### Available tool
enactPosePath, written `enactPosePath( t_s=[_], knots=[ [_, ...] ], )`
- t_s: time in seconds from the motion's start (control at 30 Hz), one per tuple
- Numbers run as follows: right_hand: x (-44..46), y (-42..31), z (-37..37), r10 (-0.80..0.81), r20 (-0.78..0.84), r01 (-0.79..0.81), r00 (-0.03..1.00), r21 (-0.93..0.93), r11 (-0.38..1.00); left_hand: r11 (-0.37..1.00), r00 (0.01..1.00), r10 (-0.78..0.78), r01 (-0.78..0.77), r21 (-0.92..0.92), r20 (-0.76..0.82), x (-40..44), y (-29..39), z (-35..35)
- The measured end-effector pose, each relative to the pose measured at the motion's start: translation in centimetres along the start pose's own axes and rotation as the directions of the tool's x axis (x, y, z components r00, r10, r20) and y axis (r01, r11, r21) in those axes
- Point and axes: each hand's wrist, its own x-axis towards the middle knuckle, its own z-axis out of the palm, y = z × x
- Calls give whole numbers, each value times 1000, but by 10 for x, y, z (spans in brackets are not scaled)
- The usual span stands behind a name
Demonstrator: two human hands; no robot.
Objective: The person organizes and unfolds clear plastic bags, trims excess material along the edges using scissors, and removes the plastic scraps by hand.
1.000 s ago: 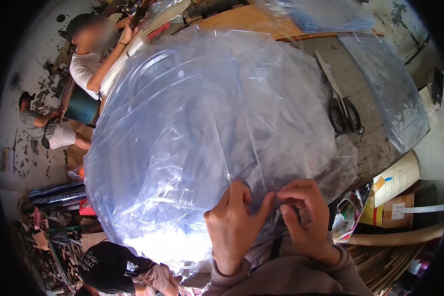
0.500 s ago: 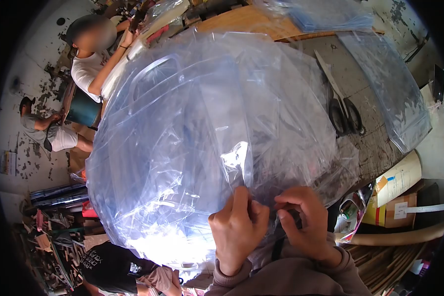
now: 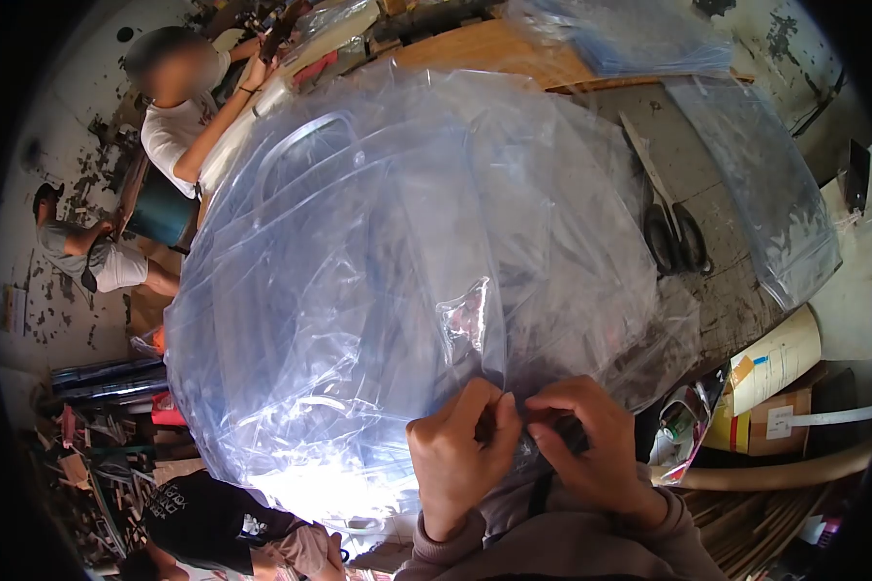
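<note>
Within 1 s the thumb of the left hand (image 3: 460,445) has tucked in and a glossy fold (image 3: 467,315) has formed ahead, suggesting firmer control of the clear plastic sheeting (image 3: 300,252) on the bench (image 3: 741,290). The left pinches its near part; the right hand (image 3: 586,441) has fingertips nearly meeting, grip undetermined. The fold's long axis points away, leaning left.

Fisheye distortion, black corners, blown-out glare low on plastic sheeting (image 3: 407,261), dim edges.

Sheeting (image 3: 407,223) on surface (image 3: 702,165). Scissors (image 3: 665,197) on surface, right of sheeting; film (image 3: 780,194) right of scissors. Board (image 3: 484,48) behind sheeting; stack (image 3: 649,48) at board's right end. Offcuts (image 3: 97,494) left of surface; box (image 3: 780,423) right.
</note>
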Motion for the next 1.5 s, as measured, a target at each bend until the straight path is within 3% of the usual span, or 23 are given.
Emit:
enactPosePath(
  t_s=[0.17,0.37,0.8,1.13,1.5],
  knots=[
    [-1,5,3,53,-9,-53,999,8,999,979,986,-86,110,-171,145,-2,-4,-8],
    [-1,9,4,27,-36,-28,999,-9,1000,960,980,-143,172,-223,137,-2,-1,-7],
    [0,10,0,7,-8,-7,1000,-45,999,976,993,-79,96,-197,91,-2,-2,-4],
    [-2,6,2,-83,20,85,996,-220,972,973,999,-51,53,-223,14,1,2,5],
    [-3,-2,-2,-26,73,44,997,-261,964,967,998,-55,43,-250,-39,1,3,10]
  ],
)
